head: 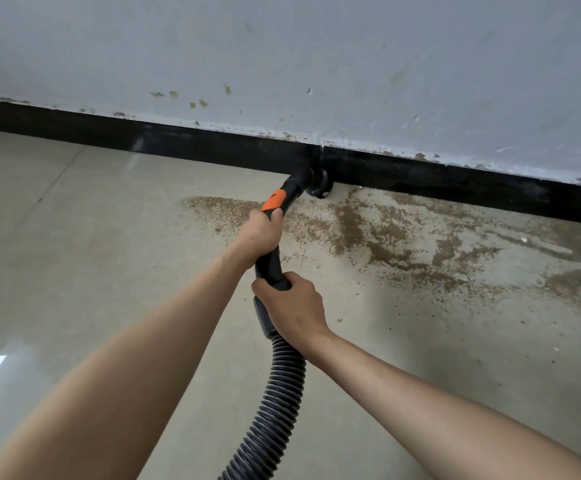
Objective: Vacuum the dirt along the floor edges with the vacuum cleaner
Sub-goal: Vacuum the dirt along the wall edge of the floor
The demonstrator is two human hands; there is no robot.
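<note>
A black vacuum handle tube with an orange slider (274, 199) runs from a ribbed black hose (275, 403) up to a round black nozzle (318, 184). The nozzle sits on the floor against the black skirting board (192, 143). My left hand (259, 233) grips the tube just below the orange part. My right hand (291, 308) grips the tube's lower end where the hose joins. Brown dirt (379, 237) lies scattered over the beige floor to the right of the nozzle and along the skirting.
A stained pale wall (316, 57) rises above the skirting. The glossy tiled floor (74, 237) to the left of the nozzle shows little dirt. The hose leaves the frame at the bottom edge.
</note>
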